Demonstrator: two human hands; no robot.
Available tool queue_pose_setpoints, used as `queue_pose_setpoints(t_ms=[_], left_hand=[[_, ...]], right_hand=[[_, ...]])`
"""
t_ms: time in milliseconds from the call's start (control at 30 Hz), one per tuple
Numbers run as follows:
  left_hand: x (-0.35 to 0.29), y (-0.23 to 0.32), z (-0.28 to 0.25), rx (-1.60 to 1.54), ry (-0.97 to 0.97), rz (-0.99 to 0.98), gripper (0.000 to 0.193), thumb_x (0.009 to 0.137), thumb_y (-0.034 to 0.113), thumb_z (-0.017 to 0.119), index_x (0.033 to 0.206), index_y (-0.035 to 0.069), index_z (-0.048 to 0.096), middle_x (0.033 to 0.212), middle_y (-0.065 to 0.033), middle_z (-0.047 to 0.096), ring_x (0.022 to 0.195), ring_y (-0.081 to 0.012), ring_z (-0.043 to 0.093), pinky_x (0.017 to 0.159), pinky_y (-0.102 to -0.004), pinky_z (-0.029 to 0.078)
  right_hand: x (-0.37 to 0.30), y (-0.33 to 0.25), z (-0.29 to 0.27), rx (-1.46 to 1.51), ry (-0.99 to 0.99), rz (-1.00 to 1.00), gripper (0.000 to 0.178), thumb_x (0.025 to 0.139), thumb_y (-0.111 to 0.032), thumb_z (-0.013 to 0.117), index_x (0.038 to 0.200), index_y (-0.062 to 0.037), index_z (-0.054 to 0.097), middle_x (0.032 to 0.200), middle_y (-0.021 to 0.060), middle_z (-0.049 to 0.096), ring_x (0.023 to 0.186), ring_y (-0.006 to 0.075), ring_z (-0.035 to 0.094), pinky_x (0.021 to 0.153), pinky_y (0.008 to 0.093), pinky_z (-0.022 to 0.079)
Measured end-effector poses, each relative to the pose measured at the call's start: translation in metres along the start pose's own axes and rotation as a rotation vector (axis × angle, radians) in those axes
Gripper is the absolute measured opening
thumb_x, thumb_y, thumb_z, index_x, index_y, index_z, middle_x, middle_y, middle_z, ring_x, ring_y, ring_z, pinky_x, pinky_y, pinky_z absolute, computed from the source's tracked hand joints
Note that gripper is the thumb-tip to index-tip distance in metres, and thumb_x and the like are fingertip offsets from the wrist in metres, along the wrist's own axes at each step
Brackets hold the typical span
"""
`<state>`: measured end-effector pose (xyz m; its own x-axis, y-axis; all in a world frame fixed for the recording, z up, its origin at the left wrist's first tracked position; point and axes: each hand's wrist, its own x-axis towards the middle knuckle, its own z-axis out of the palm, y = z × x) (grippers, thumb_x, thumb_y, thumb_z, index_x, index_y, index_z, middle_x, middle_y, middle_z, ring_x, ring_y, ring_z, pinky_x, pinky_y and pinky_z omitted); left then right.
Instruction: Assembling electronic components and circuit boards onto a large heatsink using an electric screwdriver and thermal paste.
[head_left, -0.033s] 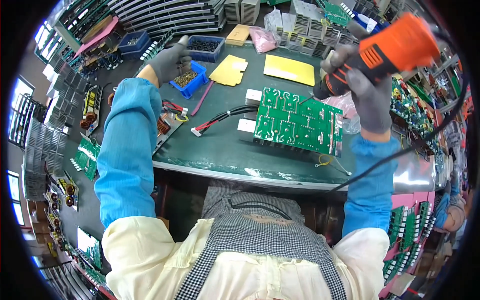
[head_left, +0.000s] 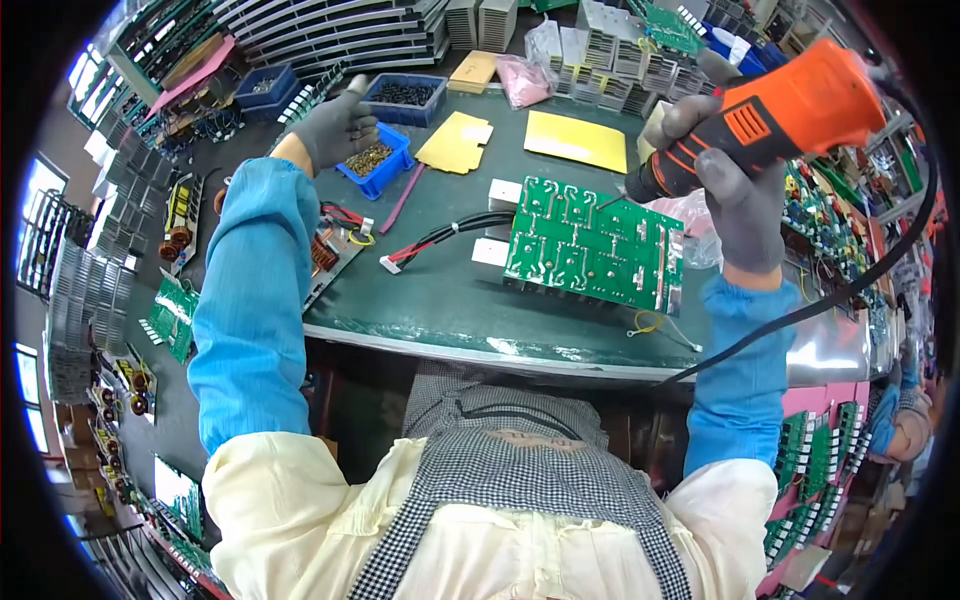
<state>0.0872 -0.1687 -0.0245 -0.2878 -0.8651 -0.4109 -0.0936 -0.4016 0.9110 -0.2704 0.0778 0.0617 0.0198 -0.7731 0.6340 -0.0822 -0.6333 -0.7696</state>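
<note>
My right hand, in a grey glove, is wrapped round an orange and black corded electric drill. The drill's thin bit points down and left, with its tip at the far part of a green circuit board; whether it touches cannot be told. White blocks and a black and red wire bundle stick out of the board's left side. My left hand, also gloved, hovers with fingers apart beside a blue bin of small brass-coloured screws, holding nothing I can see.
A darker blue bin of black parts stands behind the screws. Yellow sheets and a pink bag lie at the back. Another wired assembly sits by my left forearm. The drill's black cord crosses my right forearm.
The drill's body has dropped slightly and its bit has shifted a little left. My left hand has hardly moved.
</note>
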Motion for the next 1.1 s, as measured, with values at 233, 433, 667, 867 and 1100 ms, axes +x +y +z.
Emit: queue_pose_setpoints(t_ms=[233,433,667,867,1100], left_hand=[[0.009,0.006,0.024,0.792,-0.041,0.314,0.093,0.086,0.059,0.069,0.147,-0.004,0.04,0.144,-0.0211,0.049,0.137,-0.0301,0.043,0.113,-0.0392,0.035],[-0.042,-0.017,0.092,1.17,-0.711,0.694,0.13,0.06,0.058,0.089,0.155,0.0,0.022,0.153,-0.0273,0.036,0.145,-0.0379,0.033,0.118,-0.0425,0.029],[-0.057,-0.055,0.123,1.336,-0.612,0.601,0.157,0.043,0.054,0.096,0.157,0.001,0.001,0.157,-0.031,0.019,0.147,-0.0464,0.021,0.121,-0.0446,0.025],[-0.05,-0.061,0.109,1.081,-0.674,0.537,0.156,0.042,0.044,0.1,0.156,-0.003,0.004,0.158,-0.0286,0.023,0.15,-0.0367,0.021,0.121,-0.0406,0.022],[-0.046,-0.067,0.104,1.149,-0.693,0.577,0.15,0.048,0.043,0.099,0.157,-0.001,0.004,0.157,-0.0312,0.026,0.148,-0.0385,0.024,0.121,-0.0416,0.023]], right_hand=[[0.009,-0.002,-0.006,-0.183,0.121,0.136,0.031,0.084,-0.019,0.077,0.105,0.0,0.066,0.079,0.0056,0.07,0.074,0.0159,0.07,0.068,0.0285,0.054],[0.01,-0.033,-0.028,0.235,0.053,-0.074,0.033,0.078,-0.012,0.081,0.104,-0.0014,0.064,0.091,0.0063,0.069,0.087,0.0165,0.069,0.073,0.032,0.056],[-0.091,-0.096,-0.1,-1.088,-0.094,-0.369,0.033,0.072,-0.007,0.077,0.103,-0.0083,0.067,0.113,0.0094,0.061,0.104,0.0275,0.059,0.092,0.0392,0.048],[-0.218,-0.056,-0.132,-1.458,-0.092,0.23,0.035,0.073,-0.004,0.069,0.105,-0.0176,0.067,0.118,0.0083,0.057,0.114,0.0323,0.054,0.094,0.039,0.048],[-0.251,-0.012,-0.189,-1.572,-0.13,0.595,0.032,0.079,-0.001,0.062,0.108,-0.0123,0.068,0.121,0.0104,0.058,0.121,0.0336,0.053,0.103,0.0392,0.047]])
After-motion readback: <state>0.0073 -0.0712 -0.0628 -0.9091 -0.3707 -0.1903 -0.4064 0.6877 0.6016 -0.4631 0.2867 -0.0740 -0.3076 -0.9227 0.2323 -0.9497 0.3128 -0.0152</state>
